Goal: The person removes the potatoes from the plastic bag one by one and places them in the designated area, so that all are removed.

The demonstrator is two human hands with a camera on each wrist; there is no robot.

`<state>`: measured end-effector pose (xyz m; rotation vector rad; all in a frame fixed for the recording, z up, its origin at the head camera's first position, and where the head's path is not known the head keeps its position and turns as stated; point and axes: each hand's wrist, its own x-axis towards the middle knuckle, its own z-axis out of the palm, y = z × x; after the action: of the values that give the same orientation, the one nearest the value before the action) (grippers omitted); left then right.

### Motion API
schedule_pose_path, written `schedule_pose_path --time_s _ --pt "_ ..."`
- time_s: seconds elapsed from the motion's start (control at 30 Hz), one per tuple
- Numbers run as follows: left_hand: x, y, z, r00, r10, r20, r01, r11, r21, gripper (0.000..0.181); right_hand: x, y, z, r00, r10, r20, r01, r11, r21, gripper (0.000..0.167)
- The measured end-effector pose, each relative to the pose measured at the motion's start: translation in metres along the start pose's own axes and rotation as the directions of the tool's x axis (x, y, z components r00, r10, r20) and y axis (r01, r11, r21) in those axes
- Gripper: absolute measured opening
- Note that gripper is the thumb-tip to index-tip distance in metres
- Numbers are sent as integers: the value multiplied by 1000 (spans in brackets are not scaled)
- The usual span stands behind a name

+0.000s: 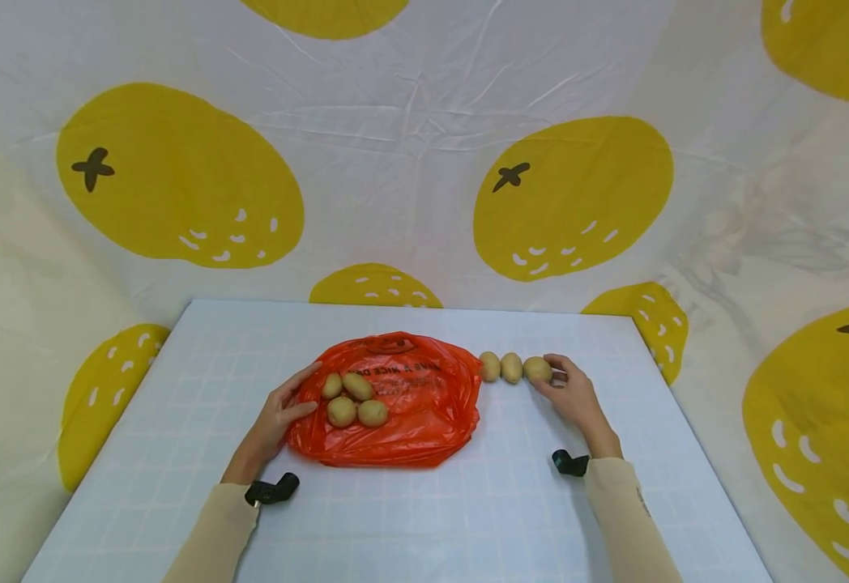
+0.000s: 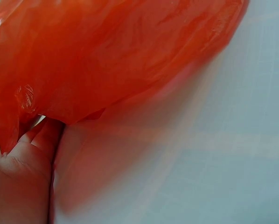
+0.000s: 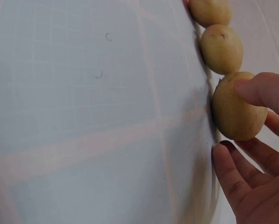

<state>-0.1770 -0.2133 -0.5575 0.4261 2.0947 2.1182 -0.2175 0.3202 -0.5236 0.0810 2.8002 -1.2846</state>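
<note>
Toward the table's far side lies a red plastic bag with dark print. Several potatoes sit at its left part, unobscured by the film; whether they lie on it or in its mouth, I cannot tell. My left hand holds the bag's left edge, some fingers hidden by red film in the left wrist view. Right of the bag, three potatoes stand in a row. With thumb and fingers my right hand grips the rightmost potato, which touches the middle potato in the right wrist view.
A pale checked cloth covers the table. Behind it and at both sides hangs a white curtain printed with large yellow fruit. A black wrist device sits on the left wrist, another wrist device on the right.
</note>
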Motion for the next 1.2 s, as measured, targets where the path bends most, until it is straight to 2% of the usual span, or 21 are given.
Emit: schedule_pose_path --time_s 0.57,0.73,0.87,1.07,1.2 --pt "0 0 1 1000 0 2 0 1000 -7 67 -1 -1 -2 1000 10 12 -10 1000 -13 70" --pt "0 -1 -1 1000 6 3 -6 1000 -15 66 -1 -5 -3 999 -32 9 32 998 -49 75" --pt "0 -1 -1 1000 4 9 -4 1000 -23 66 -2 -10 -5 996 -88 1 88 989 -116 75" --pt "0 1 1 1000 12 10 -12 1000 -16 66 -6 -24 -9 974 -225 3 220 952 -214 75" --pt "0 1 0 1000 14 11 -14 1000 -14 67 -8 -38 -9 965 -260 34 260 935 -242 80"
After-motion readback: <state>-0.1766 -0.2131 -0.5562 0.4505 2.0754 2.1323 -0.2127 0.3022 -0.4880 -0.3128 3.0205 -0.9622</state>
